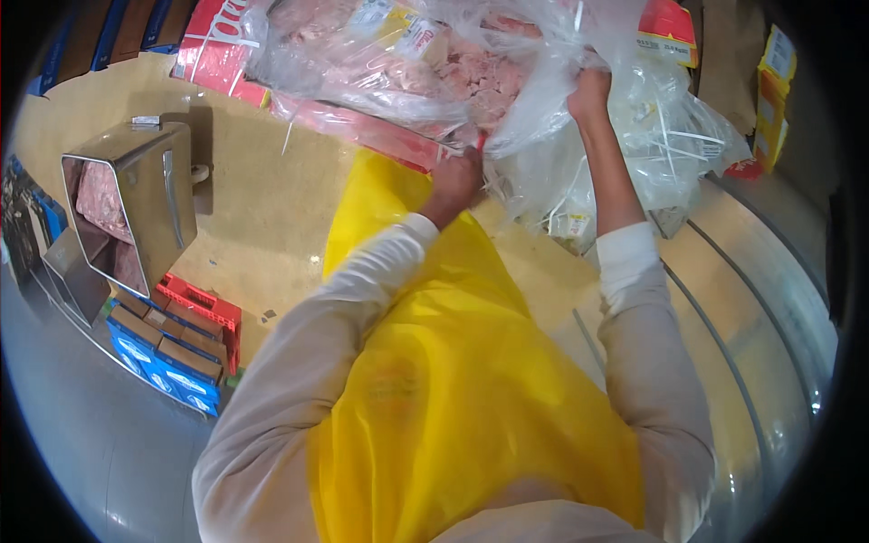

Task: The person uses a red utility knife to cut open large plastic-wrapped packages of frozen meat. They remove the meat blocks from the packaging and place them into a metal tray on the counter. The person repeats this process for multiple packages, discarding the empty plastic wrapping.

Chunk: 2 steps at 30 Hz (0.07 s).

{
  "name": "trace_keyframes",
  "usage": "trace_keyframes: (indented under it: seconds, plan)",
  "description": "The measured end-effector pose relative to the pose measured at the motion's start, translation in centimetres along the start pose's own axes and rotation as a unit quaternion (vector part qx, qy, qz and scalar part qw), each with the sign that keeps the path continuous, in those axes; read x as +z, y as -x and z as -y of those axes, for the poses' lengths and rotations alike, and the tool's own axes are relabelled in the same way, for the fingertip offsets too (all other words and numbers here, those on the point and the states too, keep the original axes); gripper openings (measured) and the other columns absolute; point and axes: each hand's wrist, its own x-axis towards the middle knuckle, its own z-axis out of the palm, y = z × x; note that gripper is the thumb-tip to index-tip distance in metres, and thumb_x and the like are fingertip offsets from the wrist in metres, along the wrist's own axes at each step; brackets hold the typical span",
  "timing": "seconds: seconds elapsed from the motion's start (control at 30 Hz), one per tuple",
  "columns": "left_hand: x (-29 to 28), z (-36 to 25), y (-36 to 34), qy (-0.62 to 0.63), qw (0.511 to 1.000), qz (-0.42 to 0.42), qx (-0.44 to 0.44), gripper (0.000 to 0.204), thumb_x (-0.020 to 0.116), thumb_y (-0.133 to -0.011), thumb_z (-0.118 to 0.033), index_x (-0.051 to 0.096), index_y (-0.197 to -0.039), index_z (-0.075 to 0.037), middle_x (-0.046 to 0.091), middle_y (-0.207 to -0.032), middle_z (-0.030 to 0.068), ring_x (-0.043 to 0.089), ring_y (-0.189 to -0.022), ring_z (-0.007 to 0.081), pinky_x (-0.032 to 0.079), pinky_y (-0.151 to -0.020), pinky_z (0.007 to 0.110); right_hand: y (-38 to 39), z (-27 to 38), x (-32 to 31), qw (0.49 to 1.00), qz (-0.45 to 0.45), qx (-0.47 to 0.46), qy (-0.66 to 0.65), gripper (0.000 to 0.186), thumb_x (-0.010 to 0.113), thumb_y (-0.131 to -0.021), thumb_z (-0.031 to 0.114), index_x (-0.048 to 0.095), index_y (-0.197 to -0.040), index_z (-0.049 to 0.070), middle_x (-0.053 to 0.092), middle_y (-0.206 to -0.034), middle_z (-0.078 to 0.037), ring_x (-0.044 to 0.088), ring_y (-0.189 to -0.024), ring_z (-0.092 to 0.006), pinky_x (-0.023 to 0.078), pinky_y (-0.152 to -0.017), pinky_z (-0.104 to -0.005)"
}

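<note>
At twelve o'clock, a clear plastic bag of pink ground meat [425, 68] lies on red packaging [217, 59]. The left hand [453, 185] is closed on the film at its lower edge, the right hand [588, 95] pinching a fold at one o'clock; both grips are pressed tight on plastic. Thin film pulled two ways could tear and spill meat onto the yellow apron [434, 362]. Loose empty bags [670, 136] at two o'clock may snag. A metal hopper [136, 208] stands at nine o'clock, above blue boxes [167, 357].

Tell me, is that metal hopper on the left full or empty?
Partly full: pink ground meat shows inside the open metal hopper, below its rim.
</note>
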Motion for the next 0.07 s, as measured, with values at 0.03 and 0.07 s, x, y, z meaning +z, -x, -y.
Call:
trace_keyframes:
  seconds: [0.03, 0.07]
  plan:
    - [-2.2, 0.7, -1.5, -0.015, 1.0, -0.015, 0.001, 0.027, 0.05, -0.102, -0.031, 0.054, -0.104, -0.005, 0.069, -0.094, 0.0362, 0.075, -0.091, 0.0368, 0.058, -0.072, 0.051, -0.3, 0.3, -1.1, 0.999, -0.003, 0.019, -0.036, 0.025, 0.059, -0.098, 0.019, 0.07, -0.112, 0.002, 0.07, -0.091, -0.006, 0.061, -0.072, -0.0156, 0.049, -0.061, -0.0312]
    - [-2.7, 0.5, -1.6, -0.018, 1.0, -0.015, 0.006, 0.027, 0.05, -0.102, -0.031, 0.054, -0.104, -0.005, 0.069, -0.094, 0.0362, 0.075, -0.091, 0.0368, 0.058, -0.072, 0.051, -1.6, -0.9, -4.1, 0.997, -0.003, 0.037, -0.074, 0.025, 0.059, -0.098, 0.019, 0.07, -0.112, 0.001, 0.071, -0.093, -0.007, 0.062, -0.073, -0.0158, 0.049, -0.062, -0.0316]
